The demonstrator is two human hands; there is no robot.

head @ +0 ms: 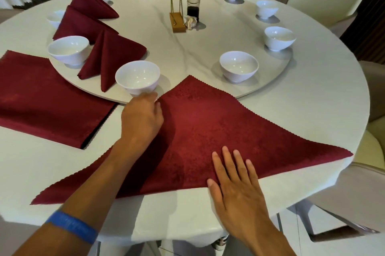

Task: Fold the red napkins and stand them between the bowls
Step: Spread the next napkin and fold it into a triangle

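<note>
A red napkin, folded into a large triangle, lies flat on the near part of the white table, apex pointing away from me. My left hand rests on its upper left edge with fingers bent at the cloth, beside a white bowl. My right hand presses flat on the napkin's near folded edge. Three folded napkins stand between bowls on the turntable: one, another and a third. A stack of flat red napkins lies at the left.
Several white bowls ring the turntable, including one just right of the napkin's apex. A wooden stand and a dark sauce jar sit at its centre. Cream chairs surround the table.
</note>
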